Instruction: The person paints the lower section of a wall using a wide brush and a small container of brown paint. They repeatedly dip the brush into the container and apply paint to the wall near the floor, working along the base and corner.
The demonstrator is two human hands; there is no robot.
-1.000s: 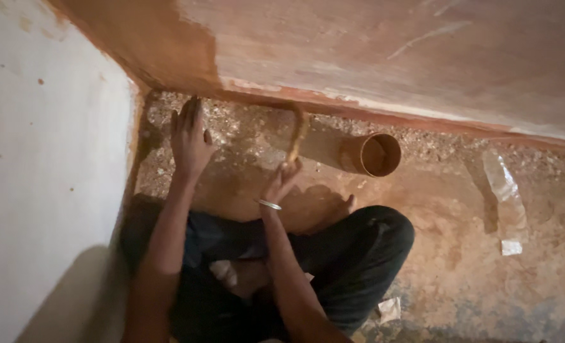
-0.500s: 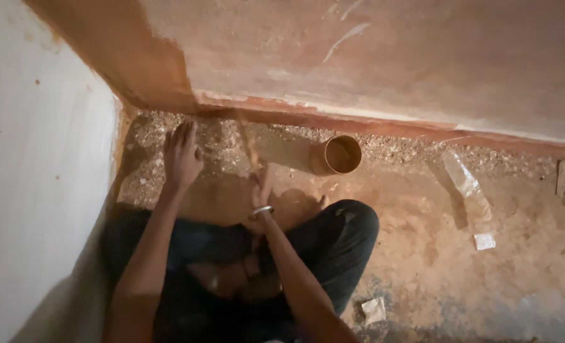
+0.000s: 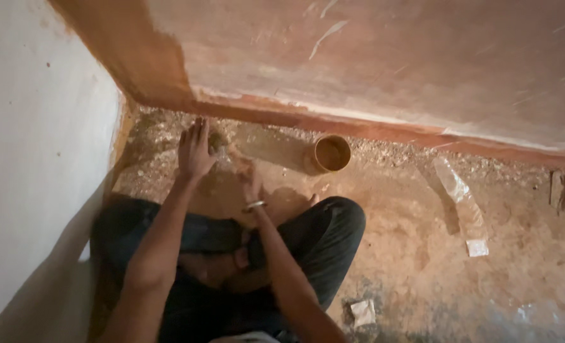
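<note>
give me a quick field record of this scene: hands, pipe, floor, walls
left hand: spread flat on the gravelly floor near the corner
right hand: beside it, blurred, grip unclear; metal bangle on the wrist
pipe: short brown round pipe lying at the wall's foot, open end showing
floor: rough dusty earth floor, clear plastic bottle lying to the right
walls: white wall left, reddish-brown wall ahead

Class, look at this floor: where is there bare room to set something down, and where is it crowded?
Free: the dirt floor between the pipe, the knee and the clear plastic bottle. Crowded: the corner where the left hand and right hand work among gravel at the pipe's far end.
</note>
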